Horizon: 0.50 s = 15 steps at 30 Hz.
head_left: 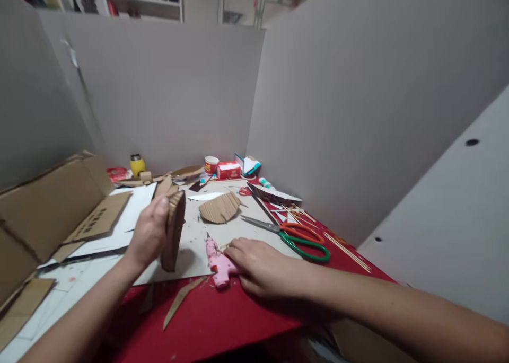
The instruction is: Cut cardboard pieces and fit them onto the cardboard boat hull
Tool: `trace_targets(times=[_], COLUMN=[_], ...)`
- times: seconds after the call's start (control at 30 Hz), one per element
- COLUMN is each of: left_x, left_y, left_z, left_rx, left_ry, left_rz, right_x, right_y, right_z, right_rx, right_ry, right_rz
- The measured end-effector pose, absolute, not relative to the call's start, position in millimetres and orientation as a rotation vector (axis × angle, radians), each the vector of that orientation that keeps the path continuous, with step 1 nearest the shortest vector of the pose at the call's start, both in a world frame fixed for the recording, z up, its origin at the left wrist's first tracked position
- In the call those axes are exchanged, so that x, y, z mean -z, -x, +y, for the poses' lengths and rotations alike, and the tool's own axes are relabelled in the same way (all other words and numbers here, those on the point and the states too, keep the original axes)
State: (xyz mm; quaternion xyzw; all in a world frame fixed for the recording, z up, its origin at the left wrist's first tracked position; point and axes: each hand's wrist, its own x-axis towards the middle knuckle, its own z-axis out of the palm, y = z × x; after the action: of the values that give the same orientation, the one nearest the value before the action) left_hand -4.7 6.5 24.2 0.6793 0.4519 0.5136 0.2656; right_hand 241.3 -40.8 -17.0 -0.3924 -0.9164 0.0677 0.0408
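Observation:
My left hand is closed around a piece made of corrugated cardboard, held upright on its edge above the white board. Its thumb lies over the top and its other fingers are mostly hidden. A pink hot glue gun rests at the board's front edge with its nozzle pointing away from me. My right hand is closed at the gun's handle, which it partly covers. Beyond the gun is a cut, rounded cardboard piece. Scissors with orange and green handles lie open to the right of it.
A cardboard box and a printed cardboard sheet occupy the left. Thin wooden sticks lie by the right partition. A paper cup, a red box and a yellow bottle stand at the back. A cardboard scrap lies in front.

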Motion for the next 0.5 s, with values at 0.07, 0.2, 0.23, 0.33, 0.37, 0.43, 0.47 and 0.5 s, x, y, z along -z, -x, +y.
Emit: trace_targets(times=[0.07, 0.2, 0.23, 0.33, 0.37, 0.43, 0.47, 0.5], left_x=[-25.2, -21.5, -20.2, -17.0, -16.2, -14.8, -14.1, -13.3], left_y=[7.4, 18.0, 20.6, 24.9, 25.3, 24.9, 24.5, 24.1], left_z=[0.3, 0.9, 2.9, 8.5, 9.7, 10.7, 10.7, 10.6], left_rx=[-1.428, -1.515, -1.532, -1.552, -1.551, -1.534, -1.529, -1.526], left_ry=[-2.101, -2.658, -2.760, -2.979, -3.030, -3.104, -3.134, -3.159], left_rz=[1.252, 1.125, 1.092, 1.048, 1.044, 1.050, 1.052, 1.055], right_x=[18.3, 18.1, 18.6, 21.2, 21.3, 18.1, 14.7, 10.1], right_y=[-236.0, -247.8, -254.4, -275.9, -281.6, -288.1, -288.6, -287.5], right_z=[-39.0, -37.1, -37.4, -40.8, -43.0, -48.8, -52.2, -55.4], right_rx=[-0.135, -0.178, -0.226, -0.468, -0.562, -0.686, -0.704, -0.684], right_ry=[1.226, 1.208, 1.172, 1.013, 0.971, 0.916, 0.902, 0.890], right_rz=[-2.794, -2.657, -2.567, -2.181, -2.051, -1.870, -1.856, -1.889])
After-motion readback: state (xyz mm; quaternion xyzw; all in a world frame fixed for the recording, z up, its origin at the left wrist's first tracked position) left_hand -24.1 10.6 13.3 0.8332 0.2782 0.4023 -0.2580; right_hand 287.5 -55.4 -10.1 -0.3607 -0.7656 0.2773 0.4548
